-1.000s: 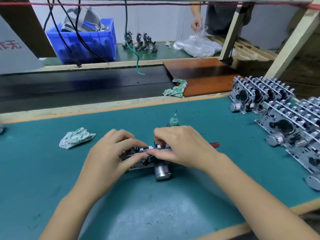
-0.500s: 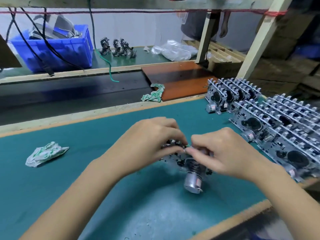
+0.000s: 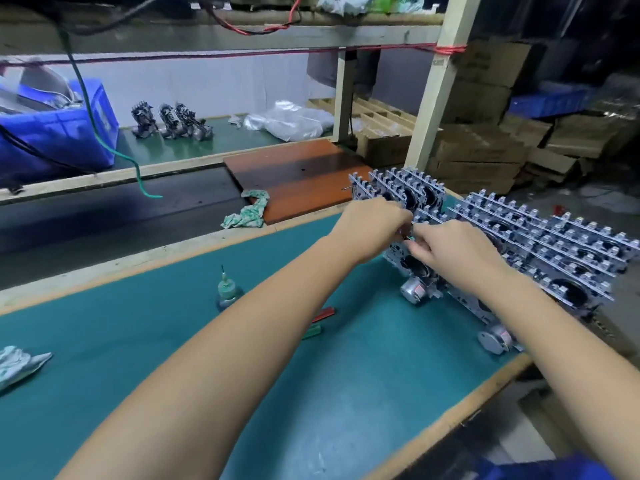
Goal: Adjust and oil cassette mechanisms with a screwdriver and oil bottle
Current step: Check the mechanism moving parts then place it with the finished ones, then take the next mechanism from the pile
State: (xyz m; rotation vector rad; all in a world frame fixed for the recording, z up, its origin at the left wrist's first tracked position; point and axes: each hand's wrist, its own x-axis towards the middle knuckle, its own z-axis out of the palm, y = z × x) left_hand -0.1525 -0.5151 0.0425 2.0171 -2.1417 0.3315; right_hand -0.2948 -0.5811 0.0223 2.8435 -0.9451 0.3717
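Both hands hold one metal cassette mechanism [image 3: 415,271] upright against the row of finished mechanisms [image 3: 540,244] at the right of the green mat. My left hand [image 3: 372,226] grips its top edge from the left. My right hand [image 3: 450,251] pinches its top from the right. Its silver motor [image 3: 414,292] hangs below, near the mat. The small green oil bottle [image 3: 225,289] stands on the mat at centre-left. A red-handled screwdriver [image 3: 323,314] lies on the mat, partly hidden under my left forearm, beside a green-handled one [image 3: 311,330].
A crumpled cloth [image 3: 20,362] lies at the mat's left edge, another cloth [image 3: 247,210] on the dark belt behind. A brown board [image 3: 298,174] and a wooden post [image 3: 440,81] stand behind the stack. A blue crate [image 3: 59,133] sits far left. Several mechanisms [image 3: 169,121] stand on the far bench.
Both hands carried the mechanism from the middle of the mat to the right, up against the stack. My view swung right; the oil bottle and screwdrivers stayed on the mat.
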